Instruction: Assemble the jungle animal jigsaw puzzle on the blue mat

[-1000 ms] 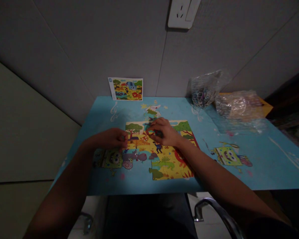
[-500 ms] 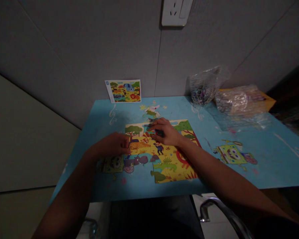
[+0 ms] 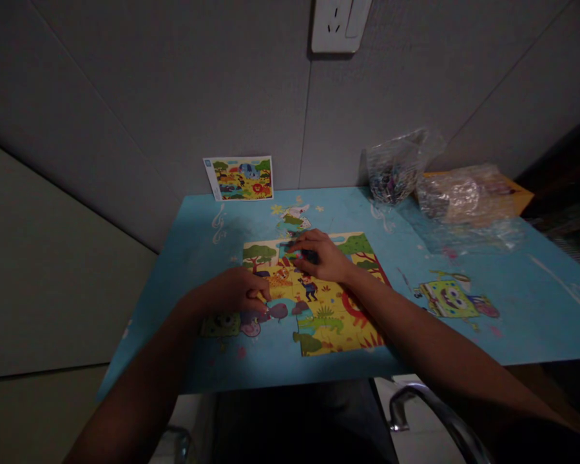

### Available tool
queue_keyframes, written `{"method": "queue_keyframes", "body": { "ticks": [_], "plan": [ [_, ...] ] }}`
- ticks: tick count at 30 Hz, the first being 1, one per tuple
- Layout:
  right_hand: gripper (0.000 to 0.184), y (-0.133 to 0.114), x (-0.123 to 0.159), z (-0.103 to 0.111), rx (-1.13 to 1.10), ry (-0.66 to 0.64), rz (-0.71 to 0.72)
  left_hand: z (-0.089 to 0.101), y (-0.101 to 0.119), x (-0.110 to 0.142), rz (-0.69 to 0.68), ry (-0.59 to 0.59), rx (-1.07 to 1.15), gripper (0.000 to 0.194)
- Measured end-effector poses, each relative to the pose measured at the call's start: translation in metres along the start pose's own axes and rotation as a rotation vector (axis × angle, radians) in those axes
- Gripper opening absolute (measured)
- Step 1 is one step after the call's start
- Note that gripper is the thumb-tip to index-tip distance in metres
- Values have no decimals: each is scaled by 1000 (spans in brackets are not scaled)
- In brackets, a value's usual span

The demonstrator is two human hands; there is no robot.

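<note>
A partly joined jigsaw puzzle (image 3: 331, 322) with savanna animals lies flat on the blue tabletop. My left hand (image 3: 241, 290) is at its left side, fingers curled, with the tips touching the puzzle by the grey hippo picture. Whatever is between those fingertips is hidden. Near the puzzle's top edge rests my right hand (image 3: 321, 256), its fingers bent and apart, fingertips on the pieces. A gap showing blue lies by its index finger. The lower left of the puzzle has an uneven edge, where the blue table cover shows.
A picture card (image 3: 241, 178) of the same scene leans on the wall at the back. At the back right are a clear plastic bag (image 3: 391, 180) with small things inside and a crumpled clear wrapper (image 3: 464, 200) over a yellow envelope-like item (image 3: 522, 196). The table cover (image 3: 410, 348) has printed cartoon figures.
My left hand has moved right and slightly toward me, from the leopard's left end to the hippo picture. My right hand has stayed in place.
</note>
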State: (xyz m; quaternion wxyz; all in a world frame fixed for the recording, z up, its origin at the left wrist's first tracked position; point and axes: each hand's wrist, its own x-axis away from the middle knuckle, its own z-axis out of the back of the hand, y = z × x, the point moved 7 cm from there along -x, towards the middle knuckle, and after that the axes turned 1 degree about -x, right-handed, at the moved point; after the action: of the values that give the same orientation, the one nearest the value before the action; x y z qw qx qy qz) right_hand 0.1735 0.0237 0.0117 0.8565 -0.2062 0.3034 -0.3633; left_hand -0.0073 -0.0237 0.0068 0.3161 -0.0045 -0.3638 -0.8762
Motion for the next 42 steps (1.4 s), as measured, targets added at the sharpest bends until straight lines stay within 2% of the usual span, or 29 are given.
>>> {"method": "queue_keyframes", "body": {
  "ticks": [15, 20, 26, 29, 33, 35, 37, 39, 41, 42],
  "plan": [
    [25, -1, 0, -1, 20, -8, 5, -4, -2, -1, 50, -47, 67, 17],
    [27, -1, 0, 0, 61, -29, -8, 3, 0, -1, 161, 34, -15, 16],
    [34, -1, 1, -2, 138, -25, -19, 5, -4, -1, 269, 39, -49, 22],
    [40, 9, 2, 7, 196, 16, -96, 8, -11, -1, 321, 82, -86, 27],
    [45, 32, 7, 36, 313, 80, -250, 12, -20, -2, 396, 149, -109, 30],
    [46, 41, 9, 47, 358, 89, -320, 15, -22, -3, 420, 182, -115, 29],
    [45, 42, 11, 49, 366, 69, -340, 17, -23, -4, 434, 202, -126, 27],
    [46, 34, 9, 42, 350, 31, -303, 19, -20, -5, 397, 226, -155, 24],
    [49, 19, 7, 27, 325, -20, -235, 20, -9, -6, 249, 265, -193, 23],
    [51, 12, 5, 20, 311, -44, -200, 19, -2, -6, 149, 288, -206, 30]
  ]
}}
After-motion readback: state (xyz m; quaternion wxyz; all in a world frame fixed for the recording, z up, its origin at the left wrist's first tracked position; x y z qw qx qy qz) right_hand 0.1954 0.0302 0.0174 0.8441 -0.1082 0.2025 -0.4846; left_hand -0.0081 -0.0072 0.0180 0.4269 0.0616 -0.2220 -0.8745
